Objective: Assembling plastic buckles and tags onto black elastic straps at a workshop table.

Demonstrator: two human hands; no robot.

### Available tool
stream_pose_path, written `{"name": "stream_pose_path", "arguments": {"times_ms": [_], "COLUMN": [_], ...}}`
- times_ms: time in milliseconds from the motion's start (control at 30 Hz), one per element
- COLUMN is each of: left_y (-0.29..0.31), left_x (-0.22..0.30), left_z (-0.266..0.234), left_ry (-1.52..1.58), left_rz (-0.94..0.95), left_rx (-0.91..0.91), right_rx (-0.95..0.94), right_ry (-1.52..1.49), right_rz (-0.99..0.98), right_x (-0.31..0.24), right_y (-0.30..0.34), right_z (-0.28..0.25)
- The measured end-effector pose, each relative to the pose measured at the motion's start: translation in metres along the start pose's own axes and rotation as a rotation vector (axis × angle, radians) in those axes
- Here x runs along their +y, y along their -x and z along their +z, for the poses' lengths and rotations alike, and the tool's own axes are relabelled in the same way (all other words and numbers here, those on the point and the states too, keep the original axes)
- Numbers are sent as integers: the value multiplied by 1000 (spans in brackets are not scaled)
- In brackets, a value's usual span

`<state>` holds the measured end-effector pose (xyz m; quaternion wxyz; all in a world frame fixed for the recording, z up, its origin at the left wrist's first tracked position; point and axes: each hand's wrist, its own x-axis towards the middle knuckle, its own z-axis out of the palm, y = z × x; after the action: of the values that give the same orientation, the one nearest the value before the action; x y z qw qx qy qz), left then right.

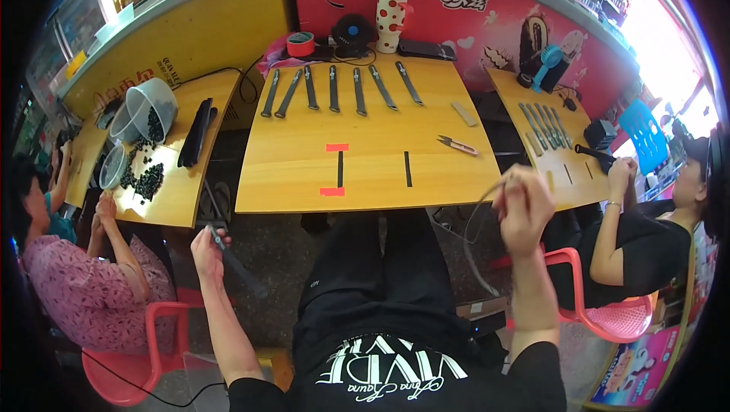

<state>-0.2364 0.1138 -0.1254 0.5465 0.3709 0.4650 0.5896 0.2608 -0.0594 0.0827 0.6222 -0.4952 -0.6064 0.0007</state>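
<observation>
A tipped clear tub on the left bench has black pieces at its mouth and more heaped before it; a small tub sits beside the heap, its contents too hard to make out. A spotted tumbler stands at the far edge of the middle bench.

The left hand grips one end of a grey strap, which slants down over the floor, off the near edge. The right hand, fingers curled, pinches a thin strip that bows down below its grasp, near the middle bench's near right corner. Whether strap and strip are alike, I cannot tell.

Seven dark bands lie in a row toward the far side. Snips and a grey block lie near the right edge.

Gaps showing floor separate the middle bench from both neighbours; a red chair stands just beside the right forearm.
</observation>
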Motion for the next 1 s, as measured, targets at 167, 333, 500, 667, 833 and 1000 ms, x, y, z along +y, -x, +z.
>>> {"name": "stream_pose_path", "arguments": {"times_ms": [167, 333, 500, 667, 833, 1000], "left_y": [55, 86, 86, 36, 14, 22], "left_x": [34, -40, -145, -146, -182, -207], "left_z": [108, 175, 223, 280, 254, 214], "left_ry": [7, 203, 311, 303, 335, 372], "left_rz": [-238, -887, -1194, -1097, -1147, -1228], "left_rx": [-406, -763, -833, -641, -616, -571], "right_rx": [12, -42, -145, -349, -554, -564], "right_ry": [124, -39, 33, 195, 300, 234], "right_rz": [125, 218, 277, 384, 502, 499], "right_x": [47, 110, 180, 243, 319, 402], "right_y": [-99, -174, -229, -263, -274, -269], "right_z": [-11, -15, -2, 19, 58, 85]}}
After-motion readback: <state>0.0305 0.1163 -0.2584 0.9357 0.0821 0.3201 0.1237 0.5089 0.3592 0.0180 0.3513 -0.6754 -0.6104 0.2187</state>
